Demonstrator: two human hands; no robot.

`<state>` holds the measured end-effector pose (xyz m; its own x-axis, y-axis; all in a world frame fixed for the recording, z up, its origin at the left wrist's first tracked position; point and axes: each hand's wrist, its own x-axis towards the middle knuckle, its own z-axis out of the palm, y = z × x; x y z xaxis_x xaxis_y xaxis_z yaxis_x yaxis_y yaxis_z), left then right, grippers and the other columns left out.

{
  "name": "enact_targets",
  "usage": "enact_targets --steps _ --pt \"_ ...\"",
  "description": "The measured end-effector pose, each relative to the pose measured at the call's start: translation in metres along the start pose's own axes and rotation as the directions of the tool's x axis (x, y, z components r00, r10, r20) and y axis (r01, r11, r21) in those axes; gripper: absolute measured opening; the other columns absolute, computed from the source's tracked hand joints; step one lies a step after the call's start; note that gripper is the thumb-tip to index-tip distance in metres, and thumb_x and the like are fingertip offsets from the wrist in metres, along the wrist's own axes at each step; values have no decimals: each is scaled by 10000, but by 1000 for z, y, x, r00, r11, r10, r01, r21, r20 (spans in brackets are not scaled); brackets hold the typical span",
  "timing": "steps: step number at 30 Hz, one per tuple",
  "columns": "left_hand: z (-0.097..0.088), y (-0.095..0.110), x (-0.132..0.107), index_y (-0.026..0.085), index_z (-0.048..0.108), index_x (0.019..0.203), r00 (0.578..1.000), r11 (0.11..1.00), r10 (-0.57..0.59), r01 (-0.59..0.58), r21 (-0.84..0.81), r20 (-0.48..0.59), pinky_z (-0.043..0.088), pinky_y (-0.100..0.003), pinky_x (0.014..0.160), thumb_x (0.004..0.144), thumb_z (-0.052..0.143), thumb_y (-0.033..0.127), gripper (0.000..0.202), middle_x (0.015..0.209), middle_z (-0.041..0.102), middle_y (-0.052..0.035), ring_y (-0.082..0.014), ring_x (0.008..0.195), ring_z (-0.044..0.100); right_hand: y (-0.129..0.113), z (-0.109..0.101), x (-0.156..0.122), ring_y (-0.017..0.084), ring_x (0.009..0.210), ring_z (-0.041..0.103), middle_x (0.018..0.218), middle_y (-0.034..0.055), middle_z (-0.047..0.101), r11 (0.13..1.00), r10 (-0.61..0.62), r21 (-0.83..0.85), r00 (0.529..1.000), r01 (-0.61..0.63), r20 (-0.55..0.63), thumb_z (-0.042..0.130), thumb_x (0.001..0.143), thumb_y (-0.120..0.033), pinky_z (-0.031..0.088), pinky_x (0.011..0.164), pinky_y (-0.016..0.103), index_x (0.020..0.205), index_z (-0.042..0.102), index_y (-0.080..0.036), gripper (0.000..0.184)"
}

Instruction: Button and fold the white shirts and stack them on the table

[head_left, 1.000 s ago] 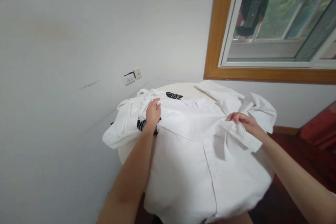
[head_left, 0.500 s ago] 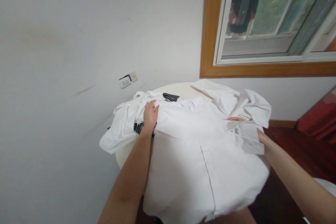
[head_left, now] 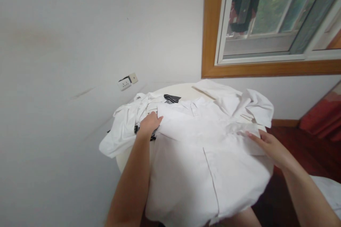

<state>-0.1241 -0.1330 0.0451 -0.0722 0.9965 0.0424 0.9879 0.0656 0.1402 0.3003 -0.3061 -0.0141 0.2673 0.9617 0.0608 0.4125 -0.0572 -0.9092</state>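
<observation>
A white shirt (head_left: 202, 156) is spread over a small round white table (head_left: 183, 91), its front hanging off the near edge. My left hand (head_left: 149, 124) rests on the shirt's left shoulder edge, fingers curled onto the cloth. My right hand (head_left: 266, 143) lies flat on the folded right sleeve, fingers stretched out and pressing the fabric down. More white clothes (head_left: 125, 126) and a black-and-white striped piece (head_left: 172, 98) lie bunched at the table's left and back.
A white wall with a socket (head_left: 125, 82) stands behind the table. A wood-framed window (head_left: 210, 42) is at the upper right, with a dark garment hanging outside. Dark red floor and a red object (head_left: 325, 120) lie to the right.
My right hand laid the sleeve it pinched onto the shirt and now presses it flat. My left hand slid slightly down toward the shoulder edge. The camera turned a little right.
</observation>
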Motion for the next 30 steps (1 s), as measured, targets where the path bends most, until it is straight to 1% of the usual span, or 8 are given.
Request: enact_targets --steps 4,7,11,16,20,22,25,30 --pt "-5 -1 1 191 655 769 994 997 71 -73 18 81 480 -326 740 862 472 407 298 920 724 -127 -277 938 661 7 9 0 210 586 563 589 26 604 953 -110 -300 973 45 -203 475 803 -636 433 561 303 671 553 -216 447" --pt "-4 -2 4 196 655 777 994 994 110 -110 -26 5 478 -313 736 886 421 380 318 895 725 -110 -253 899 663 11 14 1 222 621 582 650 48 627 931 -156 -364 943 41 -294 419 854 -580 424 584 304 753 563 -218 402" --pt "4 -3 11 145 663 900 992 997 67 -71 -32 -105 478 -336 798 918 339 299 359 949 715 -158 -263 944 658 14 10 0 259 728 633 775 98 681 924 -164 -383 912 9 -376 412 863 -552 430 617 307 885 610 -202 402" --pt "11 0 10 86 640 1008 995 999 48 -45 31 -88 474 -351 818 939 304 301 404 989 699 -214 -285 970 658 13 2 -4 248 737 640 805 95 687 913 -157 -407 918 -6 -365 419 864 -559 433 613 297 887 619 -208 405" --pt "7 -1 3 115 645 1000 999 999 3 -1 38 -38 486 -358 787 907 385 473 451 973 705 -202 -305 958 659 11 5 -13 252 690 640 739 81 673 913 -137 -407 938 -5 -319 429 849 -558 445 595 308 871 601 -217 383" --pt "4 0 1 135 660 962 998 999 -22 25 40 -64 491 -373 774 897 363 546 511 939 709 -194 -311 933 663 11 10 -20 247 665 640 727 73 671 917 -128 -399 946 -1 -297 429 846 -554 451 591 308 848 587 -224 365" --pt "2 4 5 129 683 926 989 998 -32 39 45 -145 492 -389 778 927 266 520 572 944 707 -205 -315 929 662 14 20 -31 247 676 647 744 72 681 921 -124 -389 957 12 -263 424 851 -546 453 592 302 843 577 -230 350" --pt "3 14 32 98 694 952 982 998 16 -3 67 -189 482 -389 825 933 267 456 558 994 703 -224 -323 985 649 14 32 -43 236 641 639 692 57 667 932 -125 -362 951 15 -282 402 879 -537 439 572 286 831 571 -238 347"
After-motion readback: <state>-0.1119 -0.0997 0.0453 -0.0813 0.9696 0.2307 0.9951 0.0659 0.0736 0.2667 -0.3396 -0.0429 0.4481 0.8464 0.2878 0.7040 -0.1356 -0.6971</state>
